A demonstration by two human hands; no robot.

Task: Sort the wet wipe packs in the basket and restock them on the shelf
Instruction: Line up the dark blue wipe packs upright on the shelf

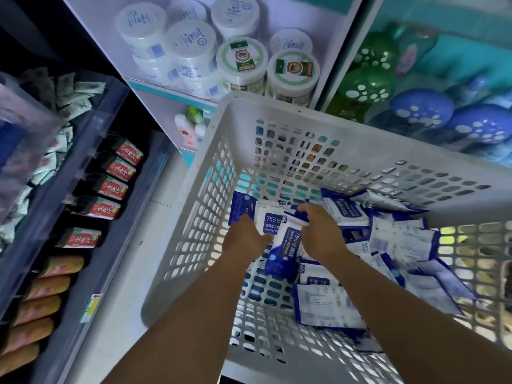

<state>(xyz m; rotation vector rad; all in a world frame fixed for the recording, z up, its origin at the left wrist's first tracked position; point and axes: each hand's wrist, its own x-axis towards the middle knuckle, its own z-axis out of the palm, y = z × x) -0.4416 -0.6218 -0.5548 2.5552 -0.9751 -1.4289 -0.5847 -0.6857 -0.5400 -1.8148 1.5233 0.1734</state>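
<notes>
While both hands reach into white basket (277,112), right hand (318,231) pinches "75%" alcohol wipe pack (286,248); left hand (243,239) grip: cannot tell.

1. One white perforated basket (277,106).
2. Roughly a dozen blue-and-white wet wipe packs (329,303) in it; overlap hides the exact number.
3. Two hands: left hand (243,239), right hand (321,231).
4. Five red-labelled packets (112,187) in a row.
5. Two green-lidded tubs (293,70).
6. At least five white-lidded tubs (191,40).
</notes>
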